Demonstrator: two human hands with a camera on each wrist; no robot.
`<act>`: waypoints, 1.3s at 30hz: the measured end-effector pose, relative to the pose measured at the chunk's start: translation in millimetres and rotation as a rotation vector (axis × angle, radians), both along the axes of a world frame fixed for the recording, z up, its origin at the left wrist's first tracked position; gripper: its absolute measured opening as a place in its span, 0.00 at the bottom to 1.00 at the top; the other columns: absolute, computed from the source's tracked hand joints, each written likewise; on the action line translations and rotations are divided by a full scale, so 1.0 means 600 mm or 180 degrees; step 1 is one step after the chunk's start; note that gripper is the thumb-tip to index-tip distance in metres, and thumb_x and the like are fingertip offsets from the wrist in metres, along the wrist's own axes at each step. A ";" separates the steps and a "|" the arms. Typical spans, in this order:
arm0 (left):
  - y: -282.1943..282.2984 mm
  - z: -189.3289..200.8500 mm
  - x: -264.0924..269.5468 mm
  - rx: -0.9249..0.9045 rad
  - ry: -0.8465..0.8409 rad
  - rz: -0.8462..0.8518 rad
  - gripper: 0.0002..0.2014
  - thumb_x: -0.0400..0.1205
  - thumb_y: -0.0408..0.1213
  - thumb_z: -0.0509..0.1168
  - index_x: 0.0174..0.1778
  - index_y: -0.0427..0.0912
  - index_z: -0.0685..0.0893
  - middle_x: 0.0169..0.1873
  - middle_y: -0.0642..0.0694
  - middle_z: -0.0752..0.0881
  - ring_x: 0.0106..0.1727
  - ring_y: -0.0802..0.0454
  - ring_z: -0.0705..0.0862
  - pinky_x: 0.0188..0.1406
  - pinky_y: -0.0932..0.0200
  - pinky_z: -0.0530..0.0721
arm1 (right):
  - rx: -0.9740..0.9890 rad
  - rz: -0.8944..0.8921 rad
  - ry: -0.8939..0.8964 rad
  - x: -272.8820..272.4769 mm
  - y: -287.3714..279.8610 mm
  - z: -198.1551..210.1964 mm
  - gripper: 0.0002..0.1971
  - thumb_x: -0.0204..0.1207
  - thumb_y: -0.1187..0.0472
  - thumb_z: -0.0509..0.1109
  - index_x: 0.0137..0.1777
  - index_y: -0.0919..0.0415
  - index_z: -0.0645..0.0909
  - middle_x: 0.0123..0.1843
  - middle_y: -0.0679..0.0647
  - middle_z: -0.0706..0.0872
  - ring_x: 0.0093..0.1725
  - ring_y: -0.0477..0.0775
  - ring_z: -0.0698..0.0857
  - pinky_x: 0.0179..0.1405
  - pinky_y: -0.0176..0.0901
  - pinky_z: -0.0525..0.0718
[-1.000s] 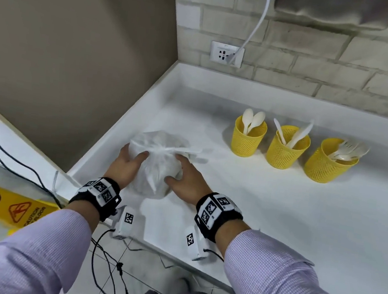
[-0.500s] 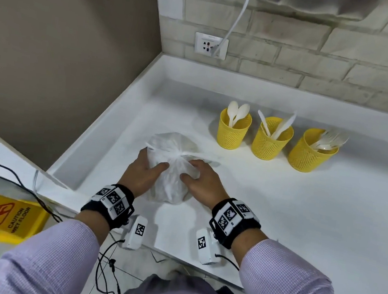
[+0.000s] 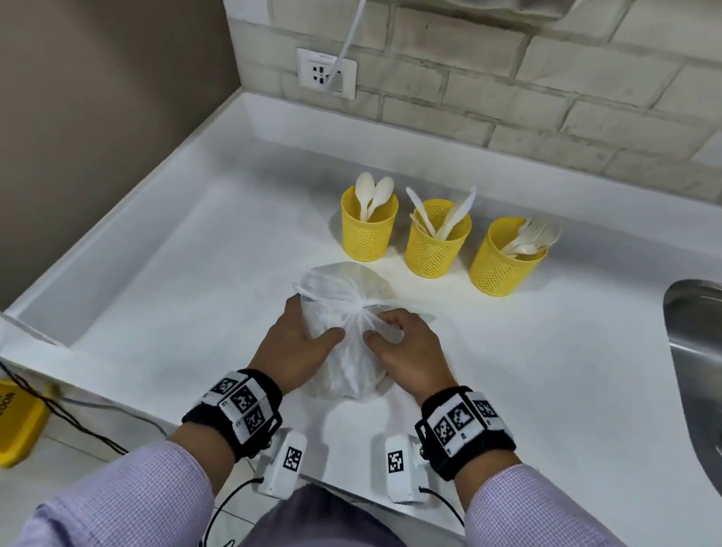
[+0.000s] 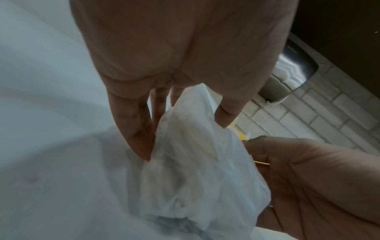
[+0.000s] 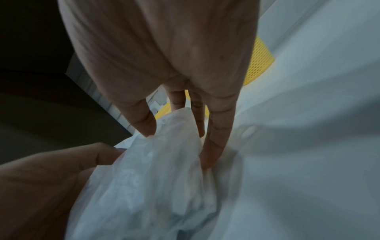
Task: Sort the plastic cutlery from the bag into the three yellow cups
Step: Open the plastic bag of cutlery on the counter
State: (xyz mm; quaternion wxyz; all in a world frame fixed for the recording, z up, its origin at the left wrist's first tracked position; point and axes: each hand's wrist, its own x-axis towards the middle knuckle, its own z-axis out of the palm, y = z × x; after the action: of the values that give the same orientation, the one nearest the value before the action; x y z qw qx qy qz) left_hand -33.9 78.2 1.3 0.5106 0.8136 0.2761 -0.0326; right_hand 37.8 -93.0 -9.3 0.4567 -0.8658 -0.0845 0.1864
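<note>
While the left hand (image 3: pixel 294 347) grips the white bag's (image 3: pixel 345 312) left flank on the countertop (image 3: pixel 567 369), the right hand (image 3: pixel 408 353) pinches the plastic just beside its knot; behind the bag stand three yellow cups (image 3: pixel 436 242) already holding white cutlery (image 3: pixel 449 216).

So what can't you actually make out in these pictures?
- Contents of the white bag: head view, hidden by the cloudy plastic, tied shut.
- Left hand fingers: head view, behind the bag.
- Sink: cut off by the right edge.
- Right cup cutlery: too small to count.
</note>
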 end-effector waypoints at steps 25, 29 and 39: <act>-0.019 0.058 0.108 0.2014 0.0004 -0.1451 0.27 0.79 0.44 0.75 0.75 0.54 0.80 0.58 0.41 0.74 0.59 0.39 0.81 0.65 0.47 0.82 | -0.1024 0.0335 -0.1142 0.008 -0.028 0.002 0.19 0.80 0.46 0.69 0.66 0.55 0.80 0.64 0.56 0.82 0.63 0.66 0.78 0.56 0.57 0.83; -0.029 0.056 0.124 0.2273 -0.0183 -0.1739 0.18 0.81 0.43 0.73 0.68 0.54 0.87 0.60 0.39 0.76 0.62 0.37 0.80 0.69 0.42 0.80 | -0.0936 0.0257 -0.1095 0.005 -0.025 0.005 0.17 0.81 0.46 0.68 0.62 0.56 0.82 0.61 0.57 0.83 0.61 0.66 0.78 0.54 0.58 0.82; -0.012 0.066 0.137 0.2147 -0.0770 -0.0719 0.05 0.82 0.41 0.74 0.50 0.46 0.93 0.54 0.41 0.84 0.49 0.42 0.87 0.51 0.55 0.81 | -0.0553 0.0103 -0.1470 0.002 -0.054 0.002 0.06 0.71 0.57 0.66 0.38 0.60 0.75 0.43 0.58 0.79 0.46 0.67 0.78 0.40 0.58 0.81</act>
State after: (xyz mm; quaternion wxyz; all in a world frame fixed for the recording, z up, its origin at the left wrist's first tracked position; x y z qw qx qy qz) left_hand 48.2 71.0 40.8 0.2361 0.9593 0.1176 0.1004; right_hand 39.1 -125.3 -7.9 0.3460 -0.9200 -0.1841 -0.0026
